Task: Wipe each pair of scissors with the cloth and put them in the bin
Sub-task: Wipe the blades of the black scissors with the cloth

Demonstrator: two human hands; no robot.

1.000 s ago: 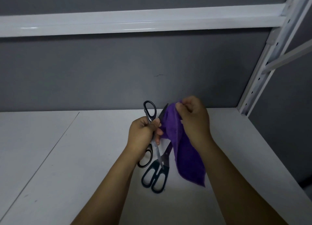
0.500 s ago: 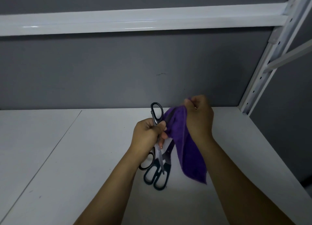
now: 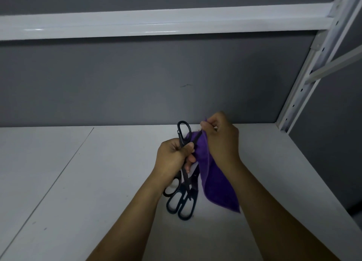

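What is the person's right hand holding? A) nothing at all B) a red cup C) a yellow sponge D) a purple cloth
D: the right hand pinches the purple cloth at its top, beside the scissors gripped in the left hand.

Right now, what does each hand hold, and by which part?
The left hand grips black scissors around the middle, below the upper loop. The right hand pinches the purple cloth at its top edge.

Purple cloth, black-handled scissors, white shelf, seemingly grey wall.
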